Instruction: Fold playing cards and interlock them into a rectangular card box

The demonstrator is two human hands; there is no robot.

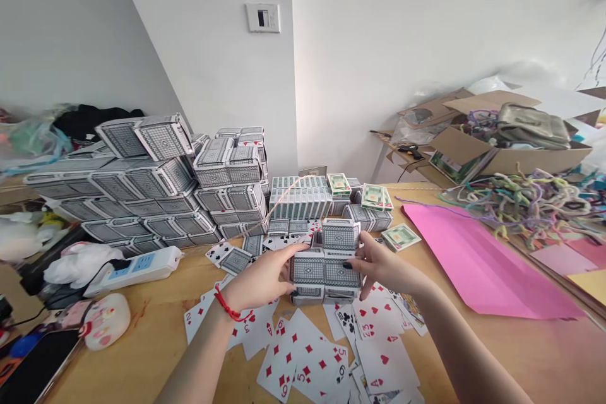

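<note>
Block of grey-patterned folded-card cubes sits low over the tan wooden surface, your left hand and right hand clamped on opposite sides, presumably keeping it square, white playing cards nearer you.

Toward six o'clock, the left hand and right hand hold a block of cards from both sides. Loose cards lie around it on the table. Stacked cards stand at nine, pink paper at four, a cardboard box at three.
</note>
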